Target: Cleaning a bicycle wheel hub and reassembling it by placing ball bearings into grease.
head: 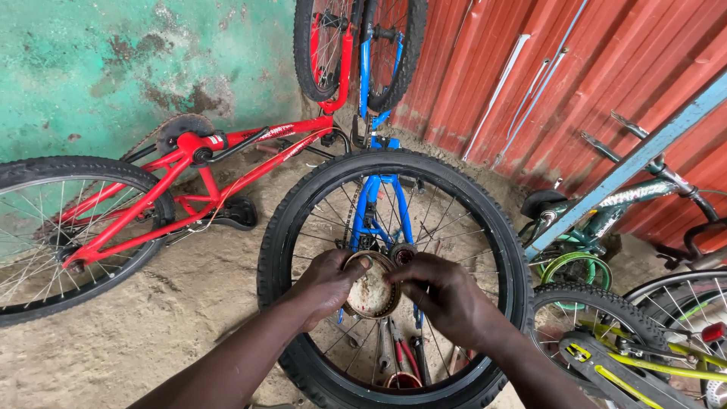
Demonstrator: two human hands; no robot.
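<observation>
A black bicycle wheel (282, 227) with silver spokes stands upright in front of me. At its hub, my left hand (327, 284) grips a round, greasy metal tin (371, 291) by its left rim. My right hand (447, 297) pinches the tin's right edge with fingers closed. The hub's small sprocket (403, 253) shows just above my right hand. A blue bicycle frame (379, 198) lies behind the wheel, seen through the spokes.
A red bicycle (182, 178) lies on the sandy ground at left, by a green wall. Tools with red handles (401, 352) lie under the wheel. More bicycles (606, 227) crowd the right, against a red corrugated wall (606, 68). Two wheels (356, 45) hang at top.
</observation>
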